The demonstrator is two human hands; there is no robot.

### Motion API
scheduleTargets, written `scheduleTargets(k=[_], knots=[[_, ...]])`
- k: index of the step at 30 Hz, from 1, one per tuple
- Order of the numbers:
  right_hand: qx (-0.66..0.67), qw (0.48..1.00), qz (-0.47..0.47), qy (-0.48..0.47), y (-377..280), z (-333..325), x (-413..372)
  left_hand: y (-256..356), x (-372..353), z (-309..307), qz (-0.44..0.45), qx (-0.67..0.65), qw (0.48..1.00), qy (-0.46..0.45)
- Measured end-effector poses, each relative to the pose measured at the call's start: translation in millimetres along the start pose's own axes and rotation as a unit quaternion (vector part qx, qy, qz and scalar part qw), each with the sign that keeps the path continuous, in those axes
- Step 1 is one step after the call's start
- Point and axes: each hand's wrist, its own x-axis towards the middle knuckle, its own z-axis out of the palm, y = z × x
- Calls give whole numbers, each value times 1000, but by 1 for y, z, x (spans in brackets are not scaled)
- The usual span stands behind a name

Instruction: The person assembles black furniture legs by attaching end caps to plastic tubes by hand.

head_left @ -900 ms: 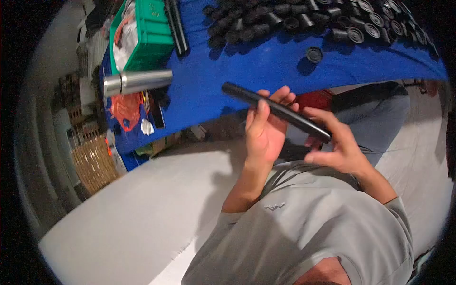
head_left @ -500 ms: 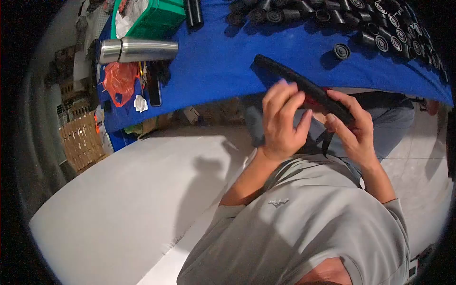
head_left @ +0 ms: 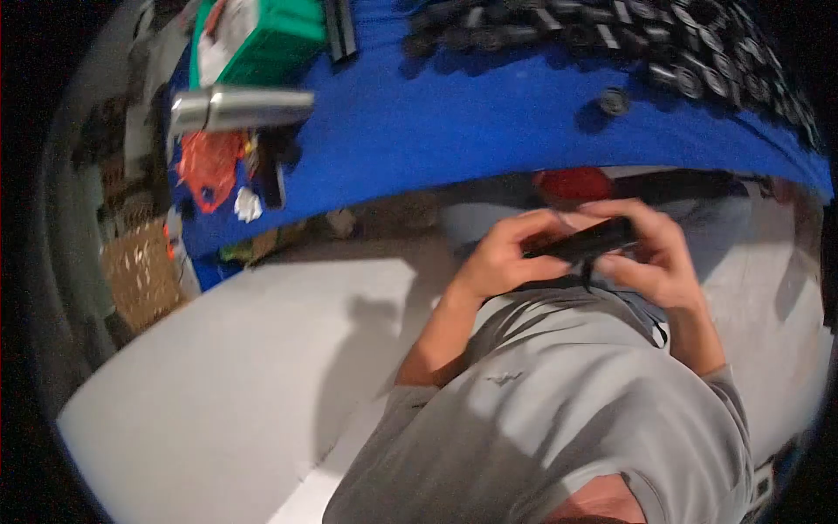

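We see a long black plastic bar (head_left: 580, 242) against our plain grey cotton shirt (head_left: 559, 410), which bears one small pale emblem. The cloth table cover (head_left: 454, 131) is solid deep blue. On it are dull black round caps (head_left: 611, 35), a bright green plastic crate (head_left: 279, 31), a shiny silver steel flask (head_left: 240, 106) and a crumpled orange plastic bag (head_left: 205, 166). A tan woven basket (head_left: 140, 271) shows a lattice pattern.

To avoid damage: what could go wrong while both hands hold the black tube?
The black tube is gripped by the left hand and right hand over the lap, not over the table; a slip may drop it to the floor. The steel flask lies on its side and might roll.
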Motion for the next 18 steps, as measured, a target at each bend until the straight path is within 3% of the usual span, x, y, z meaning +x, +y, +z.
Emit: scheduleTargets(k=[2,5,9,12,18], knots=[[-71,992,-78,-62,6,-1,8,-7,-11,-12,-4,-9,1000,9],[-69,992,-29,-104,6,6,5,-17,-26,-28,-17,-21,998,-50],[-2,992,-36,-121,6,12,4,-16,-36,-29,-39,-22,997,-62],[-29,991,-78,-106,9,12,3,-17,-34,-28,-35,-19,997,-72],[-12,994,-64,-84,7,13,3,-15,-36,-20,-81,-64,992,-68]])
